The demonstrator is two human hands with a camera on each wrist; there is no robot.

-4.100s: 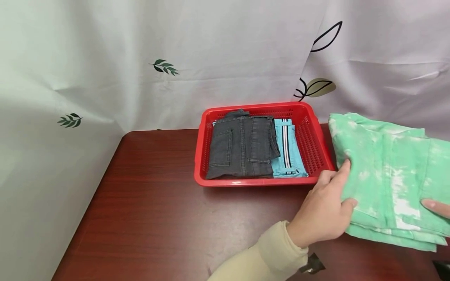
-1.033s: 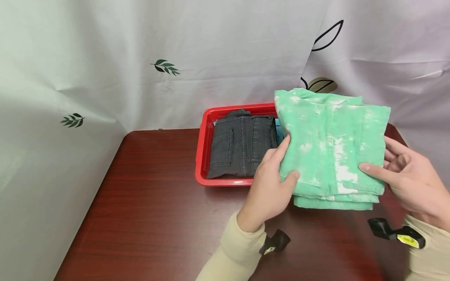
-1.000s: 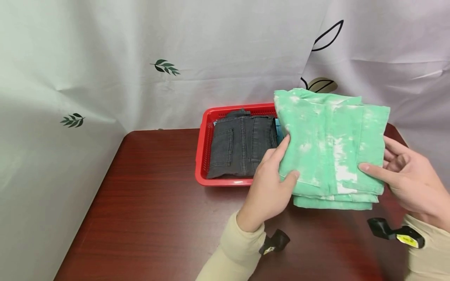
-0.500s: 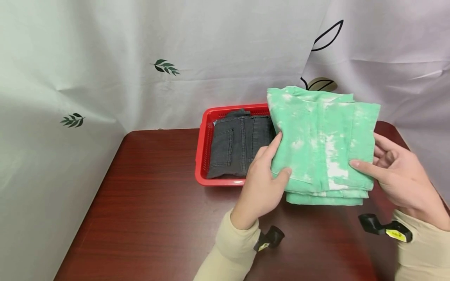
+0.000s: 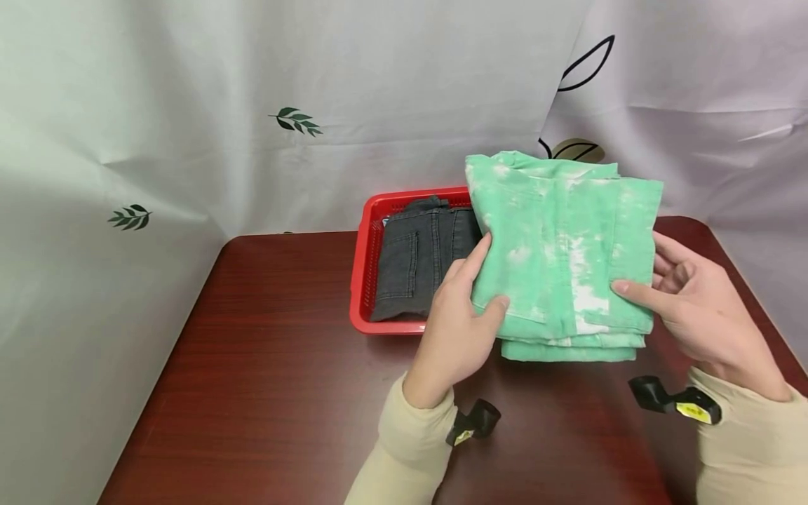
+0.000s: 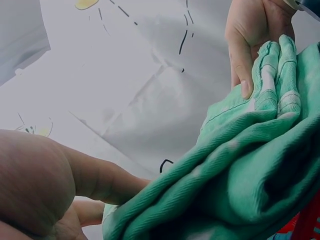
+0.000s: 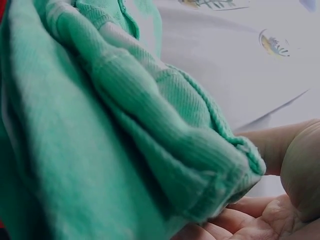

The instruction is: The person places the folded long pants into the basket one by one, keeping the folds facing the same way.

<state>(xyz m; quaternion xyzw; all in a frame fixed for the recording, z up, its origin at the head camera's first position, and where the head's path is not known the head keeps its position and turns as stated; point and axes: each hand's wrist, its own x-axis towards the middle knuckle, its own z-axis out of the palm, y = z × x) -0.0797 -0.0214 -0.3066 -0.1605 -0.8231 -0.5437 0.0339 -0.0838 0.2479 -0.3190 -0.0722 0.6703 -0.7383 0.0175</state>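
Folded green-and-white tie-dye denim trousers are held up between both hands, covering the right part of the red basket in the head view. My left hand grips their left edge, thumb on the front face. On the right edge, my right hand pinches them with its thumb in front and its other fingers behind. Thick folded layers of the green cloth fill much of the left wrist view, and the right wrist view shows its stacked hems. Folded dark grey jeans lie in the basket, partly hidden.
The basket stands at the back of a reddish-brown wooden table, near a white curtain with leaf prints. Each wrist carries a small black camera mount over a beige sleeve.
Both hands have carried the green trousers leftward from the far right, over the basket. The light-blue garment beside the grey jeans is now hidden behind them.
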